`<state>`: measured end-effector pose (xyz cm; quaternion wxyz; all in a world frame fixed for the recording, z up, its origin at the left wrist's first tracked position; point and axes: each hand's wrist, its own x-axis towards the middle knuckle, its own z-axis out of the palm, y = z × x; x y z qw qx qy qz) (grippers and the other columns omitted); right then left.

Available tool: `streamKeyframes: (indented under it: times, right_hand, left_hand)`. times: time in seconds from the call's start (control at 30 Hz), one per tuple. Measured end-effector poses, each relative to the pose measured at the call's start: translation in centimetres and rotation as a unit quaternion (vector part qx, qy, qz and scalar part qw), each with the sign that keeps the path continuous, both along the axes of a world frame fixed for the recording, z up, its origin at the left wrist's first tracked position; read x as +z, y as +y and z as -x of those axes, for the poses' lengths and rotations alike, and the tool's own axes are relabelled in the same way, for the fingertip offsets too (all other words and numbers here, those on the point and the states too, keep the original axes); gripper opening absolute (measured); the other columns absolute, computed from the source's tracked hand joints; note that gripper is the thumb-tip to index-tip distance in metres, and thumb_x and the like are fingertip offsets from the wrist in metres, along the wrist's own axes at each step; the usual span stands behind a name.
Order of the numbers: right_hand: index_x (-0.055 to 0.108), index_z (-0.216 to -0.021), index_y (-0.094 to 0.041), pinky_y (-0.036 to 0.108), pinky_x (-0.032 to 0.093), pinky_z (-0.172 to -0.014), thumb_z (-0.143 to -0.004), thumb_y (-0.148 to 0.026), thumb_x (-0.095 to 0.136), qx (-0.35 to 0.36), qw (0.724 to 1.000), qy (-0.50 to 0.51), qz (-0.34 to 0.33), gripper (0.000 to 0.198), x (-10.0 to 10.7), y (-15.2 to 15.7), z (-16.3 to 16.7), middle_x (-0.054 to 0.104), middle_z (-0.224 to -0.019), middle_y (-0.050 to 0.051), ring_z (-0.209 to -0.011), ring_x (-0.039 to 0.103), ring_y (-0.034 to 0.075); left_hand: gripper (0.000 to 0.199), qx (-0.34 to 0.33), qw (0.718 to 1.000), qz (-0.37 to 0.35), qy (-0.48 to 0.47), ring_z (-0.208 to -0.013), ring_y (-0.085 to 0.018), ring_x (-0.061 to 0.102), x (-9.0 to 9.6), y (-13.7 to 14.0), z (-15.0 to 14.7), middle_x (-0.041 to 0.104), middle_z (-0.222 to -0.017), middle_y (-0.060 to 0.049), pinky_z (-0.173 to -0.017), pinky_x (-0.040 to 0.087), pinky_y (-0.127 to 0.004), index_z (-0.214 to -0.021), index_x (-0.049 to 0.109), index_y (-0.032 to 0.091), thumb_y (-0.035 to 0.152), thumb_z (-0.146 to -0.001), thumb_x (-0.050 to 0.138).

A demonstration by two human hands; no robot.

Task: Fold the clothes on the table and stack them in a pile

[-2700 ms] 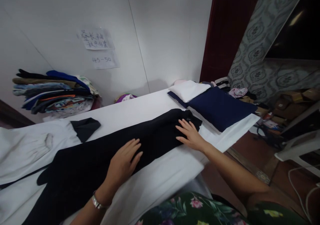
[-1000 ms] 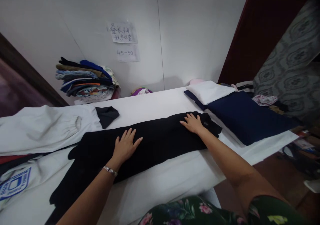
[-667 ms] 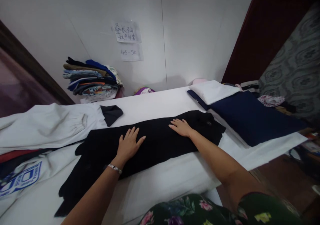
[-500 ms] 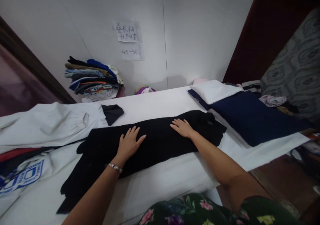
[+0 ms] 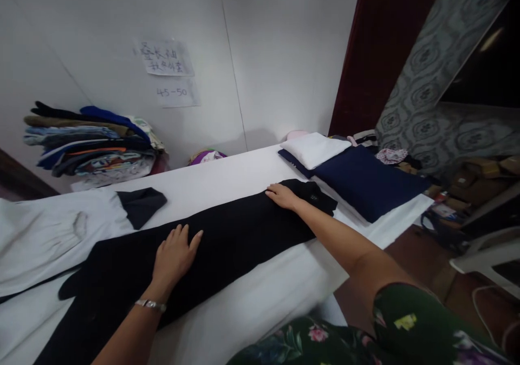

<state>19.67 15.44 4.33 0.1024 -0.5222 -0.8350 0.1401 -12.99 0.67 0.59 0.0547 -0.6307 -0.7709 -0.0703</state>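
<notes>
A long black garment (image 5: 235, 235) lies folded lengthwise across the white tabletop, its collar end at the right. My left hand (image 5: 175, 254), with a silver watch or bracelet (image 5: 150, 305) at the wrist, rests palm down on the garment's left half, fingers stretched. Nearer the collar end, my right hand (image 5: 282, 195) lies flat on the fabric, its fingertips at the far edge. Neither hand grips the cloth. Beside the garment's left end spreads a white garment (image 5: 44, 235) with a gathered cuff, and a dark grey piece of cloth (image 5: 142, 205) touches it.
A tall stack of folded clothes (image 5: 97, 143) stands against the wall at the left. On the table's right end lie a navy folded garment (image 5: 365, 175) and a white folded piece (image 5: 312, 148). Handwritten paper notes (image 5: 166, 59) hang on the wall. A white plastic chair (image 5: 487, 256) stands at the right.
The view has turned to the right, so the table and clothes sit farther left in the picture. My right hand has slid toward the black garment's far edge; both hands stay on the cloth.
</notes>
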Motion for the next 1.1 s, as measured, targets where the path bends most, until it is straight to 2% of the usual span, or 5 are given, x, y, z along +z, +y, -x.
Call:
streamKeyframes:
  times: [0.23, 0.43, 0.7, 0.93, 1.1]
  right_hand:
    - [0.062, -0.122, -0.016, 0.044, 0.037, -0.098, -0.092, -0.054, 0.039, -0.152, 0.985, -0.073, 0.03, 0.054, -0.4, 4.3, -4.6, 0.06, -0.129, 0.016, -0.12, 0.052, 0.031]
    - [0.065, -0.116, -0.015, 0.041, 0.034, -0.098, -0.092, -0.058, 0.038, -0.189, 0.977, -0.094, 0.011, 0.056, -2.4, 4.1, -5.6, 0.063, -0.123, 0.016, -0.118, 0.054, 0.029]
    - [0.067, -0.114, -0.021, 0.033, 0.04, -0.092, -0.09, -0.055, 0.046, -0.192, 0.978, -0.078, 0.041, 0.046, -1.7, 4.8, -6.8, 0.066, -0.122, 0.009, -0.115, 0.057, 0.025]
    - [0.065, -0.117, -0.019, 0.045, 0.028, -0.106, -0.088, -0.045, 0.057, -0.237, 0.97, -0.016, 0.046, 0.04, -2.2, 4.7, -6.5, 0.062, -0.127, 0.014, -0.123, 0.052, 0.03]
    - [0.053, -0.135, -0.019, 0.036, 0.036, -0.103, -0.09, -0.041, 0.051, -0.231, 0.964, 0.128, 0.033, 0.05, -1.0, 3.9, -8.4, 0.06, -0.132, 0.009, -0.12, 0.055, 0.024]
  left_hand:
    - [0.076, 0.009, 1.0, 0.007, 0.001, -0.136, -0.032, 0.037, 0.3, 0.1, -0.1, 0.044, -0.145, -0.021, -0.107, 0.033, -0.048, -0.137, 0.046, 0.001, 0.054, -0.087, 0.022]
    - [0.074, 0.002, 1.0, -0.001, 0.011, -0.135, -0.032, 0.038, 0.3, -0.1, -0.2, 0.044, -0.144, -0.021, -0.106, 0.034, -0.048, -0.137, 0.046, 0.002, 0.052, -0.088, 0.022]
    - [0.074, 0.004, 1.0, -0.01, -0.006, -0.135, -0.033, 0.038, 0.9, -0.5, -1.0, 0.045, -0.144, -0.021, -0.108, 0.032, -0.047, -0.136, 0.047, 0.001, 0.052, -0.089, 0.023]
    - [0.071, 0.005, 1.0, -0.009, -0.011, -0.134, -0.034, 0.038, 1.5, -0.6, -1.6, 0.044, -0.144, -0.021, -0.108, 0.032, -0.048, -0.136, 0.047, 0.001, 0.051, -0.09, 0.023]
    - [0.072, 0.003, 1.0, -0.006, -0.011, -0.133, -0.035, 0.039, 1.6, -0.7, -1.6, 0.045, -0.143, -0.022, -0.107, 0.033, -0.049, -0.135, 0.047, 0.001, 0.051, -0.09, 0.022]
